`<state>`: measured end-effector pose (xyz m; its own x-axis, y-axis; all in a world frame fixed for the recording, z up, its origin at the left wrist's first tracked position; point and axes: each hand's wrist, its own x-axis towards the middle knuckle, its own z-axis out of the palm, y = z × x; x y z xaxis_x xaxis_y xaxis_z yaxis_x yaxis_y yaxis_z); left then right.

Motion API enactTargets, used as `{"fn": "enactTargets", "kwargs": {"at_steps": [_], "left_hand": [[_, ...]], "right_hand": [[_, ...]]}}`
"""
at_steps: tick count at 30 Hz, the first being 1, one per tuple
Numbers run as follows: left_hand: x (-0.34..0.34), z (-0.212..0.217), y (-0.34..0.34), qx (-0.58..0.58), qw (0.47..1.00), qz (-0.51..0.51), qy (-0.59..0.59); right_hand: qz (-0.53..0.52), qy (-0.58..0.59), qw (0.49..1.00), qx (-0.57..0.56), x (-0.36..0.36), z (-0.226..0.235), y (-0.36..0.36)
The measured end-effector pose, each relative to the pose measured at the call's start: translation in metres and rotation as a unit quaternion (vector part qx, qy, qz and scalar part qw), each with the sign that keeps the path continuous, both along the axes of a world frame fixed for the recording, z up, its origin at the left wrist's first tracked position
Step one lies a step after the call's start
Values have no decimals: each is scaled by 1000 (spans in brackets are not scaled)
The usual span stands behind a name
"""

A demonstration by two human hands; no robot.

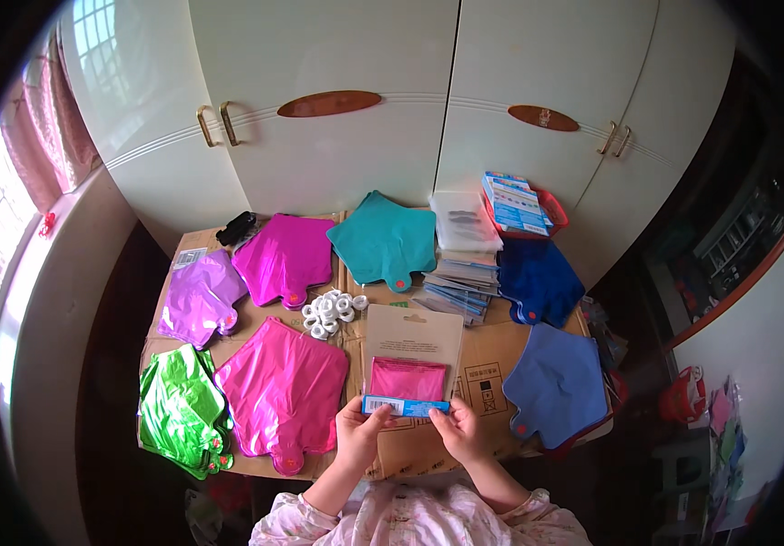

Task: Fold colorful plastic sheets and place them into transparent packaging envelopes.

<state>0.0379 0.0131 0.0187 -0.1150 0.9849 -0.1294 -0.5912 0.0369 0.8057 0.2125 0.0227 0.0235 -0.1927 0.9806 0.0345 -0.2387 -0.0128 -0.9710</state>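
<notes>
Together, the left hand [356, 429] and right hand [461, 428] each grasped an end of the blue-edged packet [406, 391] holding a folded pink foil balloon.

pink foil balloon [283, 393] just left of the grip | green foil balloon [183, 409] farther left | white rings [330, 311] up-left | teal balloon [385, 238] far beyond | light blue balloon [558, 384] right | dark blue balloon [538, 278] up-right | card stack [460, 282] beyond | cardboard surface [492, 359] beneath

Packet [407, 364] centre-front on cardboard [492, 364], foil balloons [283, 391] L & R, rings [330, 312] + card stack [465, 273] behind.
</notes>
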Motion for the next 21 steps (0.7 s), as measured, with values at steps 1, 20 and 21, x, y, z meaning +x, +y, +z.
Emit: {"fn": "enactTargets", "kwargs": {"at_steps": [1,20,21], "left_hand": [[0,-1,-1,2,1000,1,0],[3,-2,-1,-21,1000,12,-4],[3,-4,-2,-13,1000,7,-1]], "right_hand": [[-2,-1,1000,7,1,-3,1],[-17,3,1000,-22,0,-13,4],[-10,30,999,-37,-2,-7,4]]}}
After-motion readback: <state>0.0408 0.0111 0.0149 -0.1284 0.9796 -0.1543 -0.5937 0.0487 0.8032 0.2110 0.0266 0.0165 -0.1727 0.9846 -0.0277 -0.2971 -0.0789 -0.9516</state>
